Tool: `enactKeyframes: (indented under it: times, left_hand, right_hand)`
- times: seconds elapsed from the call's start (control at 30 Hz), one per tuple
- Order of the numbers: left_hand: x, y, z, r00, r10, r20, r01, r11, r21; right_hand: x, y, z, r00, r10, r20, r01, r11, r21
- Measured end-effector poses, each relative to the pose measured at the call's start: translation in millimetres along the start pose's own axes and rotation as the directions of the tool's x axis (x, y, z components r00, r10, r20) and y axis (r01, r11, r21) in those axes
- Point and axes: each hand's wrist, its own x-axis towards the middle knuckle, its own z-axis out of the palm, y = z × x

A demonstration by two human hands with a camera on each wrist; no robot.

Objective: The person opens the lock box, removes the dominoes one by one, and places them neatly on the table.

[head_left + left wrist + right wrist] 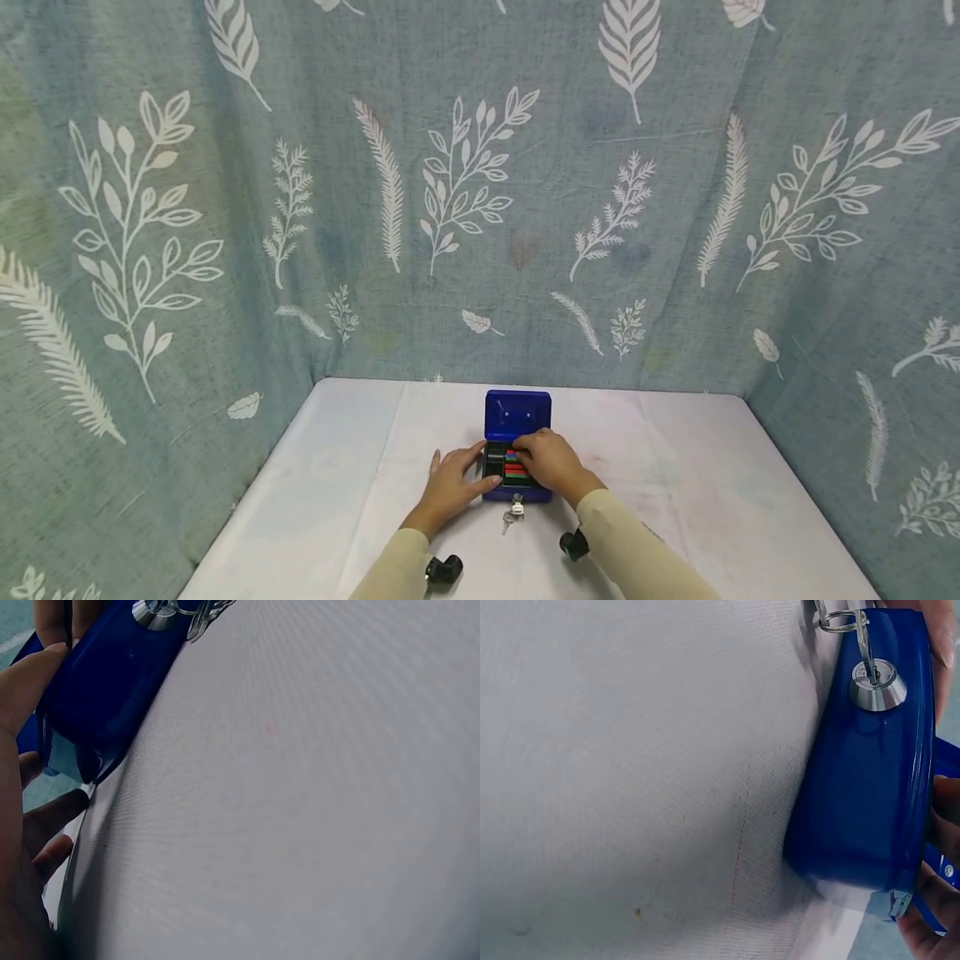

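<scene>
A blue cash box [517, 495] with its lid [517, 414] raised stands on the table. Inside is a black tray [493, 470], its right part holding several red, green and blue flat pieces [514, 472]. My left hand [452, 483] rests at the box's left side, thumb at the front rim and forefinger near the back, fingers spread fairly straight. From the right, my right hand [553, 460] reaches over the tray with bent fingers at the coloured pieces; I cannot tell whether it pinches one. A key [865, 649] sits in the front lock [877, 685].
Another key [507, 522] hangs from the ring in front of the box. White cloth covers the table [660, 467], and a leaf-patterned curtain [480, 208] surrounds it at the back and sides. Black wrist cameras [444, 570] sit under both sleeves.
</scene>
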Motion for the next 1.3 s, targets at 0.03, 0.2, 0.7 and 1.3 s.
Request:
enactKeyframes:
  times: [0.03,0.2,0.7,1.3]
  left_hand:
    - [0.1,-0.1,0.2,1.000,-0.003,0.002,0.003,1.000,0.003]
    - [0.1,0.2,1.1,1.000,-0.009,0.000,0.009,1.000,0.012]
    - [2.9,4.2,2.3,1.000,-0.018,-0.008,0.018,1.000,0.025]
    - [-1.0,6.7,-2.7,1.000,0.001,-0.019,-0.001,1.000,0.008]
  right_hand:
    - [0.1,0,0,1.000,-0.002,0.001,0.002,1.000,0.005]
    - [0.4,1,1,1.000,-0.016,0.003,0.016,0.999,0.030]
    - [5.2,6,-1,1.000,-0.010,-0.012,0.010,0.999,0.053]
    - [-0.2,2,-7,0.998,0.030,-0.053,-0.025,0.995,0.095]
